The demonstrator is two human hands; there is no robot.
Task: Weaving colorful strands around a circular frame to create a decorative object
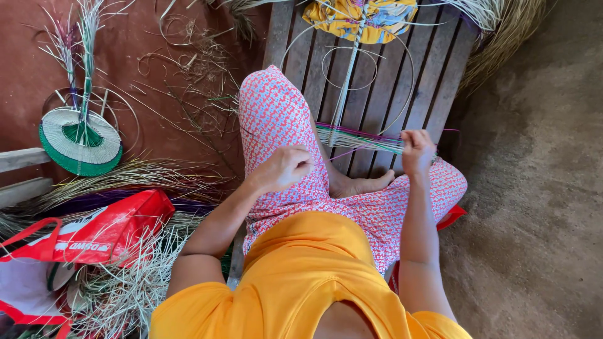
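Our right hand (417, 150) pinches the end of a bundle of green and purple fibre strips (359, 139) lying across the wooden slat platform (433, 69), while our left hand (286, 168) rests curled closed on our knee, gripping nothing we can see. Beyond them, thin wire hoops (349, 66) lie on the slats, and a half-woven green-and-white fan (80, 144) sits on the red floor (25, 69) beside a red bag (103, 235).

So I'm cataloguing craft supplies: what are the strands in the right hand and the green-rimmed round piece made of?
Thin flat strands, pale, green and purple: apparently dried, dyed grass or palm leaf, matte and fibrous, pinched by the right hand. Round woven disc: seemingly the same fibre, coiled in tight rows.
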